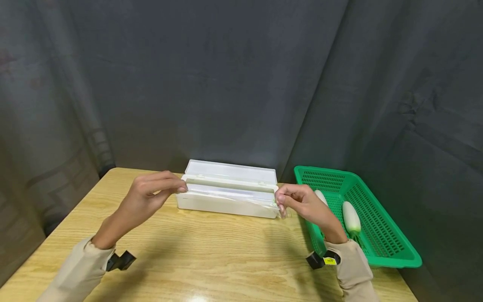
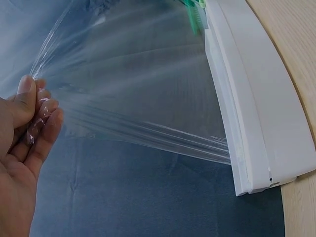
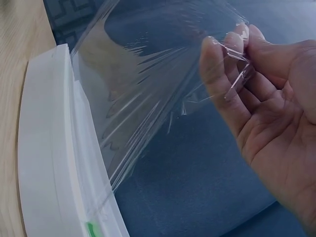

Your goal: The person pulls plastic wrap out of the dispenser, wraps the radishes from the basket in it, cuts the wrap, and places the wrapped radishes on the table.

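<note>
A long white cling film dispenser box (image 1: 226, 204) stands on the wooden table with its lid (image 1: 231, 171) tipped back. Clear cling film (image 2: 143, 84) comes out of the box and stretches up to both hands, creased where it is pulled. My left hand (image 1: 156, 191) pinches one corner of the film between thumb and fingers, above the box's left end. At the right end, my right hand (image 1: 298, 201) pinches the other corner, with film bunched over its fingertips (image 3: 212, 47). A small green part (image 3: 92, 229) shows on the box in the right wrist view.
To the right sits a green plastic basket (image 1: 377, 209) holding white radishes (image 1: 351, 216) with green stems. Dark grey curtains (image 1: 226, 84) hang behind the table (image 1: 211, 260). Each wrist wears a small black camera mount (image 1: 120, 261).
</note>
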The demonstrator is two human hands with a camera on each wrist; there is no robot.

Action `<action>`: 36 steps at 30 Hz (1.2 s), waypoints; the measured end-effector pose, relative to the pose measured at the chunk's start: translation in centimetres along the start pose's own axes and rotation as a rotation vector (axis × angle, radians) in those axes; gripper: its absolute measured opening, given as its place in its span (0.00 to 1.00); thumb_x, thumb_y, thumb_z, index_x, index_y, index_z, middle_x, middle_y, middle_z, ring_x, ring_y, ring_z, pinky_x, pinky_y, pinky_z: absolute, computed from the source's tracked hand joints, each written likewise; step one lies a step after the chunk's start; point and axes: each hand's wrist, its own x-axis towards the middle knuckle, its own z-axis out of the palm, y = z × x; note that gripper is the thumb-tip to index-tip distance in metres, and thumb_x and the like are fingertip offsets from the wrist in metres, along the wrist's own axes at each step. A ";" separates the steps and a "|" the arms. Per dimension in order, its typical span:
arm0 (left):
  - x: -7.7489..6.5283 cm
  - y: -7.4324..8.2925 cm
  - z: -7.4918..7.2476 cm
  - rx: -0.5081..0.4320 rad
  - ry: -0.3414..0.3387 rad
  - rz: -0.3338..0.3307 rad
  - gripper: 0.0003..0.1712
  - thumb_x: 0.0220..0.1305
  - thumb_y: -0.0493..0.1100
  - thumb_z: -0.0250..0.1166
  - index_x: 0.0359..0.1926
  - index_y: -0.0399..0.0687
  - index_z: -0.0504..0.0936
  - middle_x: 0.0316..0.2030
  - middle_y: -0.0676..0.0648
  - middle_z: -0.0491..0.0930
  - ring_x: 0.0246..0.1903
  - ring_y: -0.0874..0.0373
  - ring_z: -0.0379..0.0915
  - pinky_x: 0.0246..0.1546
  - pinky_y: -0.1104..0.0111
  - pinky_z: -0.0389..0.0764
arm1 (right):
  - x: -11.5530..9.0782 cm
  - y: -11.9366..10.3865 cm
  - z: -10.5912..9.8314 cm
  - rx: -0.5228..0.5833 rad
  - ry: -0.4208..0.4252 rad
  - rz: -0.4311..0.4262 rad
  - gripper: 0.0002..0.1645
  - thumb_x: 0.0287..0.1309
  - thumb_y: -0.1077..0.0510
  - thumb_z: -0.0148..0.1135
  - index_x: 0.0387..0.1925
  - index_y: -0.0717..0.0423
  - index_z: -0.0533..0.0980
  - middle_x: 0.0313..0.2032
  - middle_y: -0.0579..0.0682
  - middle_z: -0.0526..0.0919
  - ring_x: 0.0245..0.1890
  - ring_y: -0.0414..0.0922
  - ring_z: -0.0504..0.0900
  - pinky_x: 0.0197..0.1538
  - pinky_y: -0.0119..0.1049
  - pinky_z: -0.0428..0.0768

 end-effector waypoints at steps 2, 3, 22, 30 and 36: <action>-0.1 0.0 -0.1 0.003 -0.005 0.005 0.17 0.77 0.45 0.61 0.40 0.38 0.91 0.36 0.45 0.89 0.41 0.68 0.82 0.46 0.82 0.79 | 0.0 -0.1 -0.1 0.005 -0.010 -0.004 0.14 0.77 0.72 0.48 0.40 0.59 0.78 0.29 0.55 0.77 0.26 0.49 0.81 0.35 0.39 0.85; -0.1 0.1 -0.2 0.005 -0.007 0.008 0.17 0.77 0.45 0.61 0.40 0.39 0.91 0.36 0.45 0.89 0.42 0.68 0.82 0.46 0.82 0.79 | 0.1 -0.1 -0.1 0.007 -0.016 -0.010 0.14 0.77 0.72 0.48 0.40 0.60 0.78 0.29 0.55 0.77 0.26 0.49 0.81 0.36 0.40 0.85; -0.7 0.9 -1.2 -0.230 -0.180 -0.066 0.10 0.68 0.29 0.67 0.44 0.44 0.90 0.36 0.48 0.88 0.36 0.63 0.82 0.39 0.76 0.81 | 0.0 -0.9 -0.2 0.016 -0.100 0.024 0.09 0.76 0.72 0.50 0.37 0.70 0.75 0.27 0.56 0.75 0.27 0.46 0.77 0.34 0.37 0.82; -1.6 1.5 -1.6 -0.393 -0.474 -0.283 0.14 0.63 0.28 0.71 0.41 0.52 0.91 0.32 0.53 0.85 0.30 0.60 0.78 0.34 0.70 0.84 | 0.3 -0.1 0.5 0.072 -0.419 0.144 0.11 0.76 0.72 0.50 0.37 0.65 0.77 0.27 0.62 0.74 0.26 0.47 0.76 0.33 0.31 0.81; -2.7 1.2 -0.8 -0.530 -0.698 -0.384 0.06 0.70 0.38 0.68 0.42 0.48 0.91 0.29 0.47 0.82 0.30 0.69 0.71 0.34 0.70 0.84 | 0.5 0.9 2.0 0.104 -0.597 0.265 0.10 0.77 0.67 0.54 0.36 0.65 0.78 0.26 0.65 0.77 0.28 0.37 0.78 0.36 0.28 0.80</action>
